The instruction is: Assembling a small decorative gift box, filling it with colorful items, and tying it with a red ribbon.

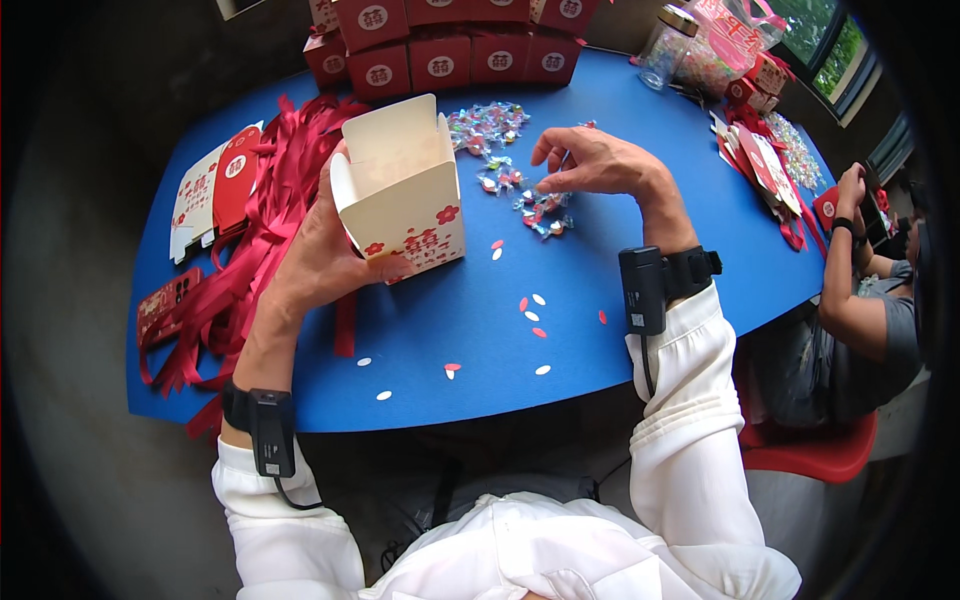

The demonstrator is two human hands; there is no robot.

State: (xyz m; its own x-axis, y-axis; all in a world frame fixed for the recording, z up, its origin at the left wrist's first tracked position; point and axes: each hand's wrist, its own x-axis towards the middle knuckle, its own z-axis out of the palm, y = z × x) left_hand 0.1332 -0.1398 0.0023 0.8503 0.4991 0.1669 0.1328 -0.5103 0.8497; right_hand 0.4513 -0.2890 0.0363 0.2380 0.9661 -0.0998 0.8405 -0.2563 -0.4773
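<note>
Finished-looking boxes [440,84] are stacked at the bench's [455,330] far edge; an unclosed carton [402,210] is clasped by left grip [322,255]; right grip [605,165] spread.

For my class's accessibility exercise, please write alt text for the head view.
A person's left hand holds an open cream box at a blue table, the right hand close to loose wrapped candies. Red ribbons lie at the left; red boxes are stacked along the far edge.
</note>
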